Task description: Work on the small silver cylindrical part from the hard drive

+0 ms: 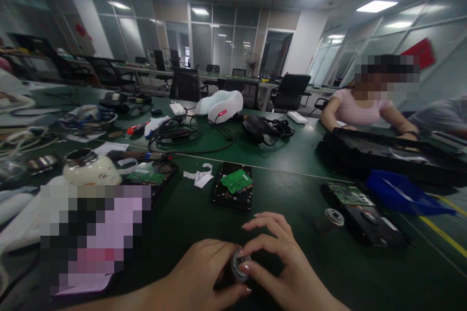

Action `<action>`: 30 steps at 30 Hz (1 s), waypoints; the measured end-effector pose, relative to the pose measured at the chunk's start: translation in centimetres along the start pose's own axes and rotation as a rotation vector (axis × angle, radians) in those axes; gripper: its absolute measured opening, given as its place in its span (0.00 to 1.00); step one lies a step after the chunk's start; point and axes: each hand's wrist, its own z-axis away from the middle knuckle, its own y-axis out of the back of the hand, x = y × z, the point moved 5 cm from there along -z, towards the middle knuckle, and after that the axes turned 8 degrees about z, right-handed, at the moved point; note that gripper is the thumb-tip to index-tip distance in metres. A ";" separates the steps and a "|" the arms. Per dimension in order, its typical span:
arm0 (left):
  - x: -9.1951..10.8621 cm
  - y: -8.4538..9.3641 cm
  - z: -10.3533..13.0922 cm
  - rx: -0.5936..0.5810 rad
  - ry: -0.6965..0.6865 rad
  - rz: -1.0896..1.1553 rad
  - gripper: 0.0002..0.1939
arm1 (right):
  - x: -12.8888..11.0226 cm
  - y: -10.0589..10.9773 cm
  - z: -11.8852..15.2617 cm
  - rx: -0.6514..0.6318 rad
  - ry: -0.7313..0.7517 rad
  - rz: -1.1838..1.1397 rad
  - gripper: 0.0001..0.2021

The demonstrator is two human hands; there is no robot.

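Note:
My left hand [207, 267] is wrapped around a small dark cylinder with a metal rim [240, 266], low in the centre of the view. From the right, the thumb and index finger of my right hand [277, 257] pinch at the cylinder's top; whatever tiny part lies between them is too small to name. Just beyond my hands lies a black hard drive [233, 199] with a green circuit board [237, 181] on it. A similar cylinder [333, 217] stands to the right, beside another drive with a board [375, 223].
Left are a cream jar [91, 170], a purple item [91, 286], an electric screwdriver [146, 156] and a third drive [164, 180]. Cables, a white neck pillow [222, 107] and a black headset [266, 129] lie farther back. A person [365, 112] sits behind black trays [394, 155]; a blue bin [404, 194] is nearer.

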 end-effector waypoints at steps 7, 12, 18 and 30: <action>-0.1 0.0 -0.1 -0.026 0.032 0.026 0.10 | -0.4 0.6 0.2 0.088 0.012 -0.044 0.11; -0.3 -0.1 0.1 -0.016 0.044 0.013 0.13 | -0.7 1.3 0.2 0.074 0.030 -0.067 0.06; -0.3 -0.1 0.1 -0.011 0.023 0.007 0.12 | -1.0 1.0 0.4 0.046 0.110 -0.059 0.10; -0.2 -0.1 0.3 0.008 0.015 -0.021 0.10 | -1.1 0.8 0.5 0.001 0.116 -0.079 0.17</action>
